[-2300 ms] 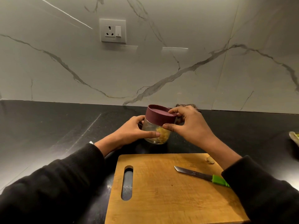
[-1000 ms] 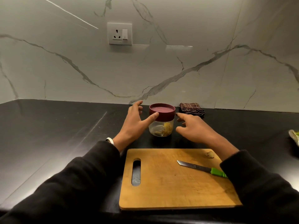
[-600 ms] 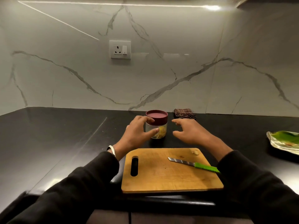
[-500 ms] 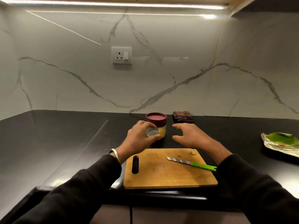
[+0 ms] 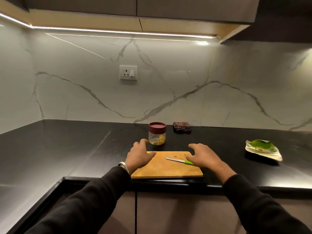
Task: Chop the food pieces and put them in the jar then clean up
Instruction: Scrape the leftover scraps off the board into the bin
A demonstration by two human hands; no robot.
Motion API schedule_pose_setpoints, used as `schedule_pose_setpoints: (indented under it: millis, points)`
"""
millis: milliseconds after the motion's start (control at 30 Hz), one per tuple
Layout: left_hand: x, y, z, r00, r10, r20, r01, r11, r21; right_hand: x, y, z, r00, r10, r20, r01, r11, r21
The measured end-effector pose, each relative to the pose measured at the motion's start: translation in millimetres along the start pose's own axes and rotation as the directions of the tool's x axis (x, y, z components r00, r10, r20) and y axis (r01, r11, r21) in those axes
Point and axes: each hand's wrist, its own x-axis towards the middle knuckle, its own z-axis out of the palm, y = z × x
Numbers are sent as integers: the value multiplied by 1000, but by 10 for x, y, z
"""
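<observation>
Cloth (image 5: 182, 126) right of jar (image 5: 157, 133) (lidded), leaf plate (image 5: 263, 149) far right

One black counter (image 5: 67, 149) carries one wooden cutting board (image 5: 162, 171), one knife (image 5: 179, 160) with a green handle, and one clear jar (image 5: 157, 135) with one maroon lid (image 5: 157, 127). One small food scrap (image 5: 175, 156) lies on the board. There is one folded checked cloth (image 5: 182, 127), one foil plate (image 5: 263, 150), and one wall socket (image 5: 128, 72). Two hands show: one left hand (image 5: 139, 155) and one right hand (image 5: 203, 156).
</observation>
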Motion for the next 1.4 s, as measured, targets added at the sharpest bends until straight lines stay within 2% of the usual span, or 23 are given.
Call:
schedule_pose_setpoints:
  millis: [133,200,267,333,433,667,1033,1167,1400]
  points:
    - [-84,-137,102,982,-183,47,182,983,15,-127,93,186,991,135,20,-135,991,1]
    - [-131,-189,167,969,-243,49,238,968,84,-184,110,313,987,157,31,-158,987,26]
    - [-192,-224,246,973,-229,-9,228,962,152,-239,127,449,987,163,-1,-163,985,54]
    - [-262,-228,298,983,-175,-59,182,973,144,-306,142,545,985,155,-74,-150,986,72]
    - [-331,-210,285,987,-130,-94,137,988,68,-393,119,588,980,136,-149,-126,989,75]
    - [-446,-161,198,964,-231,-129,183,935,-304,-457,71,618,968,150,-202,-135,987,84]
    - [-660,-49,134,930,-280,-239,168,901,-400,-556,-12,575,945,241,-222,-200,961,191]
    - [-722,11,151,934,-282,-221,152,870,-469,-641,54,545,940,254,-227,-210,957,200]
    - [-873,288,390,939,-321,-121,169,741,-650,-943,398,391,914,295,-277,-243,947,209]
